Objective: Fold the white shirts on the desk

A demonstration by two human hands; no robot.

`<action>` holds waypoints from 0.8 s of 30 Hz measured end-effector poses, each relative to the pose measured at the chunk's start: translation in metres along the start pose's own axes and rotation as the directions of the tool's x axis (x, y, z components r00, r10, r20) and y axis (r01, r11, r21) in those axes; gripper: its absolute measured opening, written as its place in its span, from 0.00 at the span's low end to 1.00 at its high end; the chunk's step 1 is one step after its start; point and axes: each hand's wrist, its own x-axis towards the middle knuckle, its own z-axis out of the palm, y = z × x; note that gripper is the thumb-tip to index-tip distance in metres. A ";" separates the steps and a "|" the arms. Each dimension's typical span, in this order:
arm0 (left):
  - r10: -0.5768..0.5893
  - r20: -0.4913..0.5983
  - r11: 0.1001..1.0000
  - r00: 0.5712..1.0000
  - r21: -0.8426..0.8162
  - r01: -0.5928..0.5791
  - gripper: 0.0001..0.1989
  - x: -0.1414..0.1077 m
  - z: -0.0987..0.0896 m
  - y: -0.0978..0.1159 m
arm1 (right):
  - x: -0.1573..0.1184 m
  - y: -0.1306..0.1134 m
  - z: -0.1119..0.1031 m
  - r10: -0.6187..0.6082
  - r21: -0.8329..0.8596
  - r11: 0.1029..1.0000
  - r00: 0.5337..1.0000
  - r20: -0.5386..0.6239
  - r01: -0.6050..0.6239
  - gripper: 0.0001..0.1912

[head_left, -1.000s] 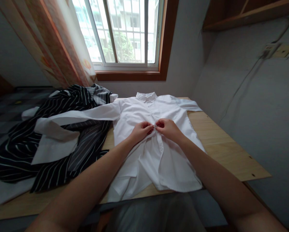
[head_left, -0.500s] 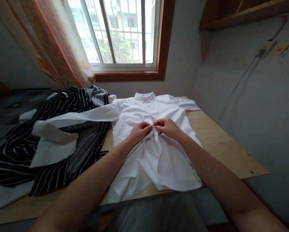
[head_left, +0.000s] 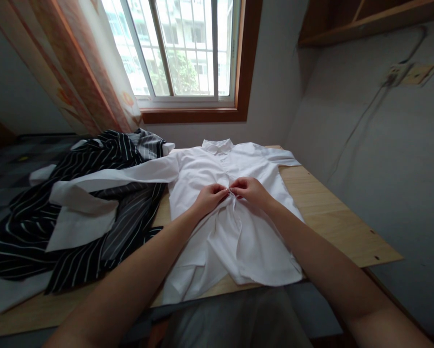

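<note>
A white long-sleeved shirt (head_left: 264,241) lies face up, its collar toward the window and its hem toward me. At the middle of its front, my left hand (head_left: 213,196) pinches the front edge from the left. Just across from it, my right hand (head_left: 251,189) pinches the same front edge from the right, fingertips nearly touching those of the left. Between the hands the cloth is gathered and slightly raised, with folds fanning down. Whatever button sits between the fingertips is too small to make out. One sleeve stretches left over a black striped garment (head_left: 32,232).
Beneath the shirt is a wooden board (head_left: 336,227) with its corner at the right. Dark checked bedding (head_left: 7,164) lies at the left. A window (head_left: 188,58), a curtain (head_left: 90,63) and a wall socket (head_left: 398,75) with a hanging cable surround the work area.
My fingertips have drawn slightly closer together, and the pinched front edge between them is less visible. The shirt otherwise lies as before.
</note>
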 end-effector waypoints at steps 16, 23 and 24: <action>-0.039 0.004 0.997 0.999 0.071 0.038 0.24 0.003 0.000 -0.007 | -0.002 0.002 0.011 -0.066 -0.191 0.980 0.996 -0.053 0.055 0.05; -0.048 0.011 0.999 0.999 0.026 0.048 0.22 0.005 0.000 -0.010 | -0.004 0.000 0.007 0.166 0.195 0.965 0.983 0.073 -0.178 0.09; -0.044 0.014 0.999 0.999 0.021 0.043 0.21 0.005 0.000 -0.011 | -0.004 -0.002 0.007 0.187 0.227 0.953 0.979 0.080 -0.200 0.09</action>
